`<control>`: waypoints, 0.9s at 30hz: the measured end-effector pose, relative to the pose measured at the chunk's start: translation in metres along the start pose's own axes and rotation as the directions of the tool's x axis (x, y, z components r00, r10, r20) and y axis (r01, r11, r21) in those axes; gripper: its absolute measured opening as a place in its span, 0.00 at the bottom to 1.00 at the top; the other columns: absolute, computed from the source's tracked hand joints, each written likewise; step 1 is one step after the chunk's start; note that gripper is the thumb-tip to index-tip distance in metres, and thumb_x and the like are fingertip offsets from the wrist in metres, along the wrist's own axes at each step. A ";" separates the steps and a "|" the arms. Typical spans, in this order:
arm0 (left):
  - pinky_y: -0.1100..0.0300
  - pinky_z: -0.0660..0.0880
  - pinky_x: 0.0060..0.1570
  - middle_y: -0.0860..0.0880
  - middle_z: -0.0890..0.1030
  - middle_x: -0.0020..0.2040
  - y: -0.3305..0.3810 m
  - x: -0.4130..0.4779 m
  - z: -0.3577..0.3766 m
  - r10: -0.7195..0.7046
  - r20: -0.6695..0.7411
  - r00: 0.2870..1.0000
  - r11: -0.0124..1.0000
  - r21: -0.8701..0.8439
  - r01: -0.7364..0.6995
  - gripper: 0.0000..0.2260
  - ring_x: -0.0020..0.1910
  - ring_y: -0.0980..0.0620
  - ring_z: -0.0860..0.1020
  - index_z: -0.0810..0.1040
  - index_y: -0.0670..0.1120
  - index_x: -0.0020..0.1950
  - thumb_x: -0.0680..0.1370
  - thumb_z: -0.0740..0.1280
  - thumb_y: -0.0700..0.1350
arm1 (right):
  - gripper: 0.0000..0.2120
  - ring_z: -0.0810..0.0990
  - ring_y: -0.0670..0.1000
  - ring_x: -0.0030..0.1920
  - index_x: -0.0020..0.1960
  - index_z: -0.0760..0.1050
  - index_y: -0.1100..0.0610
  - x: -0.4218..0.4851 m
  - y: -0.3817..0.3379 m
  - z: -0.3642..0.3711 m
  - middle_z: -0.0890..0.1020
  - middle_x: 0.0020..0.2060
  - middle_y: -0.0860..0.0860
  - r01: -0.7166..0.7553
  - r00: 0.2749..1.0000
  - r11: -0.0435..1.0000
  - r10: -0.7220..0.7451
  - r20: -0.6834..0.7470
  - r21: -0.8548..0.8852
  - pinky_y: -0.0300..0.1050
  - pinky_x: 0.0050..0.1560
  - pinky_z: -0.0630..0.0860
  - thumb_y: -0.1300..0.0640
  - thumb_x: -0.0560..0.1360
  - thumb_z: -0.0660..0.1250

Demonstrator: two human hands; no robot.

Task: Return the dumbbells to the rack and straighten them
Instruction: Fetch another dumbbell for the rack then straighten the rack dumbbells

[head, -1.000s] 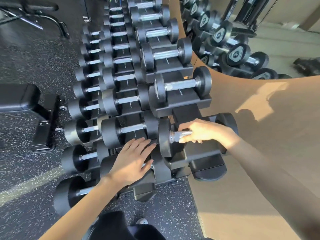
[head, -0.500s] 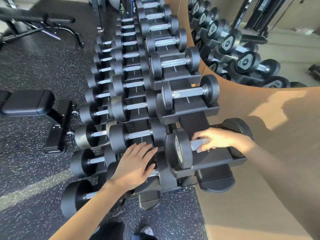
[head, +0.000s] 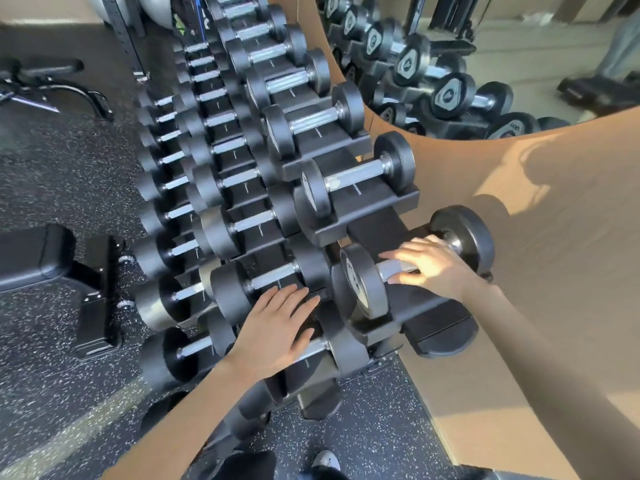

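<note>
R hand (head: 429,265) lies on the handle of the end dumbbell (head: 363,282), top tier of rack (head: 426,306); L hand (head: 280,327) flat on mid tier.
R fingers (head: 408,254) spread, nearly straight over the chrome grip, not wrapped as far as visible. Dumbbell sits in nearest top cradle, approx 3 o'clock of frame ctr, heads at its 8 and 2. L hand at 6, fingers straight, palm on nearest mid-tier dumbbell (head: 346,348). Bench (head: 34,258) at 9, mirror (head: 450,81) at 1.
</note>
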State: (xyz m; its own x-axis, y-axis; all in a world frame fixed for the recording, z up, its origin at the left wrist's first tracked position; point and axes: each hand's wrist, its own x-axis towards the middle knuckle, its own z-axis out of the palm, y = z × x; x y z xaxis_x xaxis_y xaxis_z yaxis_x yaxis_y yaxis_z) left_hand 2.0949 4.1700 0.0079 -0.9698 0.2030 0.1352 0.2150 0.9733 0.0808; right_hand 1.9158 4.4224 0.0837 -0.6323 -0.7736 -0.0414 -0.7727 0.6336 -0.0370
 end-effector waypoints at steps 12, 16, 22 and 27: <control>0.46 0.69 0.63 0.46 0.78 0.63 -0.077 0.002 -0.020 0.417 0.021 0.908 0.909 -0.020 -0.417 0.24 0.63 0.45 0.75 0.76 0.46 0.66 0.77 0.54 0.55 | 0.33 0.67 0.57 0.69 0.74 0.61 0.57 -0.082 -0.185 0.071 0.70 0.68 0.58 -0.752 0.535 0.633 0.749 -0.391 0.185 0.60 0.68 0.61 0.57 0.72 0.70; 0.46 0.70 0.62 0.44 0.77 0.63 -0.102 -0.009 -0.021 0.497 0.040 0.867 0.868 -0.042 -0.495 0.24 0.63 0.43 0.75 0.75 0.45 0.66 0.76 0.53 0.55 | 0.34 0.72 0.61 0.65 0.73 0.63 0.59 -0.095 -0.267 0.087 0.71 0.67 0.61 -0.862 0.431 0.479 0.864 -0.260 0.164 0.64 0.65 0.64 0.56 0.70 0.72; 0.49 0.62 0.63 0.43 0.77 0.64 -0.123 -0.026 -0.034 0.589 -0.015 0.808 0.808 -0.023 -0.589 0.24 0.63 0.42 0.74 0.75 0.44 0.67 0.76 0.54 0.54 | 0.33 0.74 0.59 0.64 0.70 0.67 0.58 -0.107 -0.339 0.071 0.74 0.64 0.60 -0.908 0.348 0.397 0.893 -0.284 0.136 0.63 0.63 0.67 0.55 0.68 0.74; 0.47 0.66 0.64 0.44 0.76 0.65 -0.137 -0.063 -0.038 0.608 0.003 0.794 0.793 -0.047 -0.607 0.25 0.64 0.43 0.73 0.73 0.45 0.68 0.76 0.54 0.55 | 0.33 0.75 0.59 0.63 0.69 0.67 0.58 -0.106 -0.391 0.071 0.75 0.63 0.59 -0.914 0.327 0.389 0.877 -0.353 0.120 0.62 0.61 0.70 0.56 0.67 0.75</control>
State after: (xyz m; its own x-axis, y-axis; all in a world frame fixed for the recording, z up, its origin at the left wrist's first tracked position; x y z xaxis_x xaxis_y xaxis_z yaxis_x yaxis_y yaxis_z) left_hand 2.1313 4.0202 0.0261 -0.6395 0.7534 0.1531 0.7650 0.6434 0.0288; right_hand 2.2885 4.2572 0.0314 -0.9033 0.2996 0.3069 0.2839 0.9541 -0.0959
